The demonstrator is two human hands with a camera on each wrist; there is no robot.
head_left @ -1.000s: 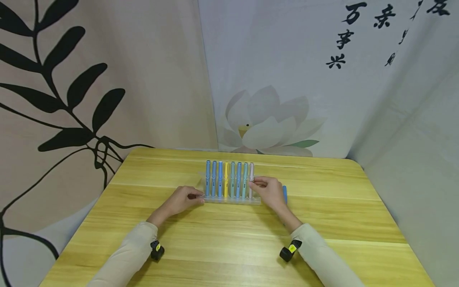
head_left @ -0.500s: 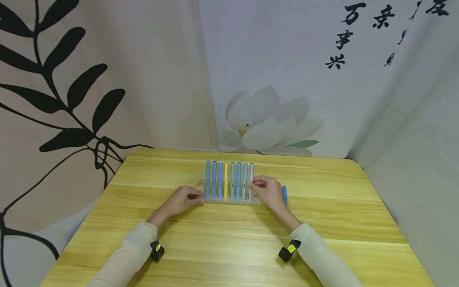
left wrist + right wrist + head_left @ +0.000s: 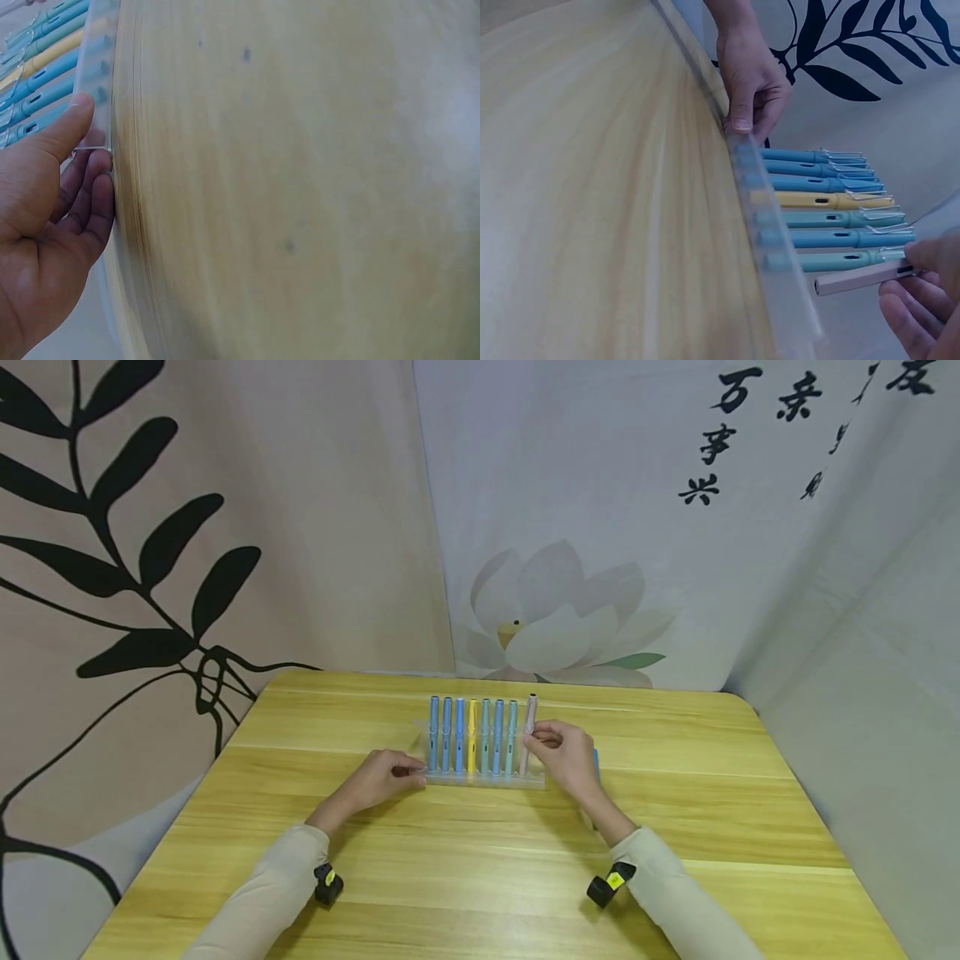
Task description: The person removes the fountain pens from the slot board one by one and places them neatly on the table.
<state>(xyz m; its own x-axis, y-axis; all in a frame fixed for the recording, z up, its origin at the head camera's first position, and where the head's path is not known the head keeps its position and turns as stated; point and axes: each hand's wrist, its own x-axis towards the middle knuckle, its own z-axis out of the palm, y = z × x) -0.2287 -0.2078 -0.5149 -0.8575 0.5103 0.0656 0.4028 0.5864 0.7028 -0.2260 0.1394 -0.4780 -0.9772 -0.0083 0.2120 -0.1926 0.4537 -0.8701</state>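
A clear plastic pen stand (image 3: 486, 782) holds a row of upright pens: several blue pens (image 3: 460, 735), a yellow pen (image 3: 472, 735) and green pens (image 3: 512, 739). At its left end, my left hand (image 3: 381, 777) grips the stand, thumb (image 3: 73, 124) on top and fingers beneath. My right hand (image 3: 567, 758) pinches a pale pink pen (image 3: 531, 714) at the row's right end. In the right wrist view this pen (image 3: 859, 280) tilts away from the others, and its lower end shows outside the stand's base (image 3: 795, 300).
Beside my right hand, partly hidden behind it, lies another blue object (image 3: 597, 762), seemingly a pen. The wooden table (image 3: 465, 877) reaches back to printed curtains (image 3: 352, 568). Each wrist carries a small black camera (image 3: 327, 885).
My right hand has raised the pale pink pen slightly and tilted its top to the right, away from the neighbouring green pen. My left hand stays on the stand's end.
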